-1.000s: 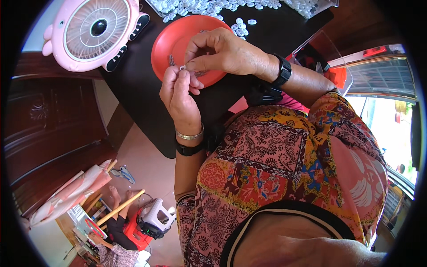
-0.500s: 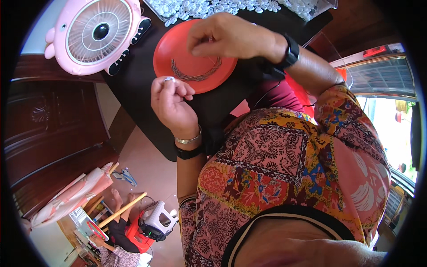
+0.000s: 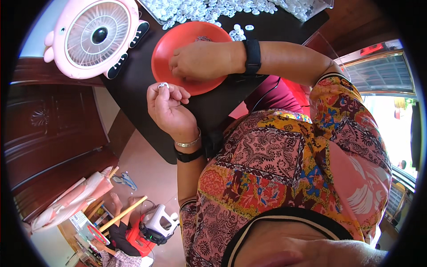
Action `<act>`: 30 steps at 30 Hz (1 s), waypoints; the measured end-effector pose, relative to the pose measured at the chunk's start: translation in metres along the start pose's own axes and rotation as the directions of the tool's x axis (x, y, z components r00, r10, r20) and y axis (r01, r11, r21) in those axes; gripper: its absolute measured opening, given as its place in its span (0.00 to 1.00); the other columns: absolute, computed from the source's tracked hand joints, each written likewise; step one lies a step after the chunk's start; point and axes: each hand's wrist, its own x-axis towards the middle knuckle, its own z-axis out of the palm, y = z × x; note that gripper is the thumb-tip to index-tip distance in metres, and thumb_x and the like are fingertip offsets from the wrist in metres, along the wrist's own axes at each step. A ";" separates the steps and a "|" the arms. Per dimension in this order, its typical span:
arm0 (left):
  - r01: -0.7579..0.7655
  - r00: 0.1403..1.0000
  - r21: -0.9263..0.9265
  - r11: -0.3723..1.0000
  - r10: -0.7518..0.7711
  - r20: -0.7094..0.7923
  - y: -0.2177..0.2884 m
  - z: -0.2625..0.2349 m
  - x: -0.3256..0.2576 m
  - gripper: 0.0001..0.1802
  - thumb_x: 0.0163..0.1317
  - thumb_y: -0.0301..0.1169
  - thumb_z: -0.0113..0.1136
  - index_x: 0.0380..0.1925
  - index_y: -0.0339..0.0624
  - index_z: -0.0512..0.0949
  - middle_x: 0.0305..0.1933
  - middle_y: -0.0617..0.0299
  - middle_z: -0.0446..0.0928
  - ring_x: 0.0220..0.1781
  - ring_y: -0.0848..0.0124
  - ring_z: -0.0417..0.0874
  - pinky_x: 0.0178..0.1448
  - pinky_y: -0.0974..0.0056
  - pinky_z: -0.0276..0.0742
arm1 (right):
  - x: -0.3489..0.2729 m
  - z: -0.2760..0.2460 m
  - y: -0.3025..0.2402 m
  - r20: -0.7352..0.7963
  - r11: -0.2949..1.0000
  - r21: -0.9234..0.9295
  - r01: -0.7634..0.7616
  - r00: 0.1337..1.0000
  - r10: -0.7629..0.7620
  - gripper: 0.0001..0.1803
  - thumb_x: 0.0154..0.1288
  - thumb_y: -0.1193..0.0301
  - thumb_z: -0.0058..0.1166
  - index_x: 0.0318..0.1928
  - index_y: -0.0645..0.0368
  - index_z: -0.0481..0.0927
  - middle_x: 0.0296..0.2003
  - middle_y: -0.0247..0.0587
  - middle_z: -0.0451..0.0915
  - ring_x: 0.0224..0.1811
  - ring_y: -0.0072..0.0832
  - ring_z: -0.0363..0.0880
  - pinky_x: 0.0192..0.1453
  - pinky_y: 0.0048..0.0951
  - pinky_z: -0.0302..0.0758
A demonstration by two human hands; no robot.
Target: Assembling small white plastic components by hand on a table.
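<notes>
My left hand (image 3: 171, 111) is closed in a pinch beside the near left rim of a round red plate (image 3: 161, 53). Between its thumb and forefinger sits a small white oval plastic piece (image 3: 163, 85). Over the plate, my right hand (image 3: 202, 61) reaches down with curled fingers, closed together against the plate's inside; what they hold, if anything, is hidden. A bit of a heap of small dark pieces (image 3: 203, 39) shows past the back of this hand, the rest being covered by it.
Many white oval pieces (image 3: 191, 12) fill a clear tray at the table's far edge; several lie loose (image 3: 238, 32) right of the plate. A pink fan (image 3: 100, 35) stands at the left on the dark table (image 3: 133, 107). Lower left, another person sits near a red stool (image 3: 138, 236).
My right hand has come down from above the plate's far side into the plate, moving nearer and left. My left hand keeps its pinch, nearly still. Loose white pieces now show beside the plate.
</notes>
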 end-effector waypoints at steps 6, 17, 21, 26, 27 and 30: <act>-0.014 0.997 -0.043 0.999 0.011 -0.076 0.004 -0.002 0.000 0.08 0.64 0.28 0.42 0.28 0.36 0.67 0.19 0.62 0.65 0.19 0.73 0.68 0.23 0.71 0.62 | -0.020 -0.010 0.032 0.037 0.988 -0.029 -0.150 0.988 0.151 0.05 0.55 0.72 0.52 0.31 0.59 0.79 0.28 0.43 0.79 0.33 0.44 0.79 0.40 0.40 0.75; -0.026 1.000 -0.003 1.000 0.026 0.000 0.001 -0.006 0.001 0.08 0.65 0.29 0.40 0.30 0.37 0.67 0.23 0.61 0.66 0.23 0.71 0.68 0.26 0.67 0.64 | -0.002 -0.033 0.052 -0.023 0.728 -0.591 -0.347 0.909 0.416 0.10 0.52 0.64 0.54 0.29 0.58 0.81 0.24 0.47 0.80 0.28 0.45 0.80 0.32 0.41 0.76; -0.016 1.000 0.024 1.000 0.016 -0.025 -0.001 -0.012 0.001 0.09 0.65 0.29 0.40 0.31 0.36 0.67 0.23 0.61 0.65 0.23 0.71 0.68 0.26 0.67 0.64 | 0.038 -0.047 0.034 0.121 0.821 -0.499 -0.279 0.915 0.385 0.08 0.46 0.67 0.57 0.25 0.58 0.80 0.24 0.48 0.80 0.29 0.48 0.79 0.32 0.43 0.75; -0.006 1.000 0.010 1.000 0.006 0.001 0.002 -0.009 0.000 0.09 0.66 0.28 0.39 0.30 0.35 0.66 0.23 0.62 0.64 0.22 0.71 0.68 0.27 0.68 0.65 | 0.044 -0.030 0.050 0.117 0.951 -0.206 -0.229 0.959 0.257 0.07 0.50 0.72 0.54 0.27 0.63 0.82 0.26 0.49 0.81 0.31 0.45 0.81 0.35 0.42 0.77; -0.005 1.000 0.010 1.000 0.005 -0.005 0.002 -0.009 0.000 0.09 0.66 0.28 0.39 0.30 0.35 0.66 0.23 0.62 0.64 0.22 0.71 0.68 0.27 0.68 0.65 | 0.045 -0.031 0.044 0.120 0.953 -0.205 -0.224 0.960 0.252 0.07 0.50 0.72 0.54 0.27 0.63 0.82 0.26 0.49 0.81 0.31 0.45 0.81 0.35 0.42 0.77; -0.015 0.998 0.072 0.997 0.019 -0.052 0.002 -0.007 -0.001 0.09 0.67 0.27 0.39 0.29 0.34 0.67 0.23 0.62 0.64 0.22 0.71 0.68 0.26 0.68 0.65 | 0.047 -0.031 0.038 0.080 0.952 -0.224 -0.210 0.969 0.232 0.08 0.49 0.73 0.54 0.28 0.65 0.82 0.27 0.51 0.81 0.33 0.46 0.81 0.35 0.41 0.78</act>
